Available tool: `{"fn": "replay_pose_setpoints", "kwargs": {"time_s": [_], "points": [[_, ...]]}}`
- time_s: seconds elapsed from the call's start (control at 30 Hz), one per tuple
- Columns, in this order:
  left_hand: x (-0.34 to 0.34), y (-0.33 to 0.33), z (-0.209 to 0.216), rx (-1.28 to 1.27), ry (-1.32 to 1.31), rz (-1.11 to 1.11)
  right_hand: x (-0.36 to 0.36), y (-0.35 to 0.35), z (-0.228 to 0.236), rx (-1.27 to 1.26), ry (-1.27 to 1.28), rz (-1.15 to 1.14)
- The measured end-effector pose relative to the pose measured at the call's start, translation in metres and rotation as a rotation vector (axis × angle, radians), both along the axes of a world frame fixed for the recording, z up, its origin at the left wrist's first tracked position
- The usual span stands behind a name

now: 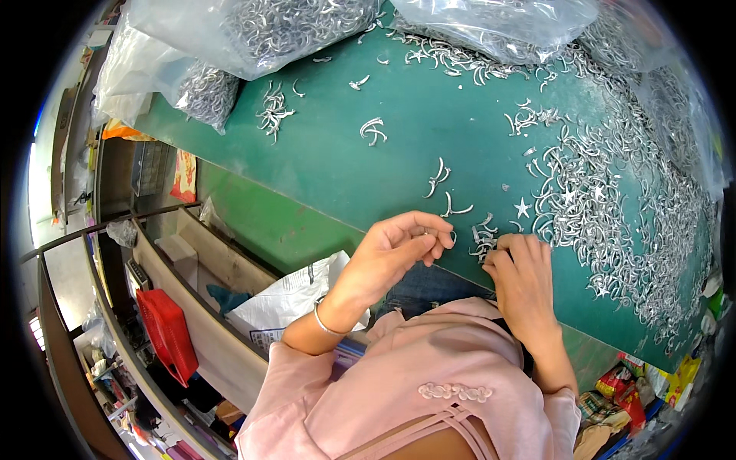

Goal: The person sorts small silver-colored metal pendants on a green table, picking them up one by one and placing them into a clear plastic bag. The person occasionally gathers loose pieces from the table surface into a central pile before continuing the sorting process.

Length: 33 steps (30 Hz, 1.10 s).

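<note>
My left hand (pixel 400 247) is raised just above the green table's near edge, its thumb and fingers pinched together. A small silver curved metal piece (pixel 453 238) pokes out at the fingertips. To its right, my right hand (pixel 526 282) rests on the tabletop with its fingers curled down and together. Its fingertips touch the side of a small cluster of curved metal pieces (pixel 482 239); what they grip, if anything, is hidden. Beyond the hands lie a few loose curved pieces (pixel 458 205) and a star-shaped metal piece (pixel 522 208).
A wide heap of curved metal pieces (pixel 590 222) spreads over the right of the green table (pixel 322 153). Clear plastic bags (pixel 284 34) full of such pieces stand along the far side. At left are shelving, a red basket (pixel 166 336) and a white sack (pixel 295 300).
</note>
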<state>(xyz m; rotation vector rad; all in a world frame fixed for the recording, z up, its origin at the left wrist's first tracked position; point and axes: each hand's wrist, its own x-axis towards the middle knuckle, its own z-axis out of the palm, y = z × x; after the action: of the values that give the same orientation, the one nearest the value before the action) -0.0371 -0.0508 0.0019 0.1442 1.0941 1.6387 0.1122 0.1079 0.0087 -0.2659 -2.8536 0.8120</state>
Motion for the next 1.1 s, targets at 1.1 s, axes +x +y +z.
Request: {"fn": "replay_pose_setpoints", "kwargs": {"time_s": [1.1], "points": [[0.014, -0.01, -0.008, -0.095, 0.189, 0.124, -0.024, 0.003, -0.004, 0.069, 0.027, 0.15]]}}
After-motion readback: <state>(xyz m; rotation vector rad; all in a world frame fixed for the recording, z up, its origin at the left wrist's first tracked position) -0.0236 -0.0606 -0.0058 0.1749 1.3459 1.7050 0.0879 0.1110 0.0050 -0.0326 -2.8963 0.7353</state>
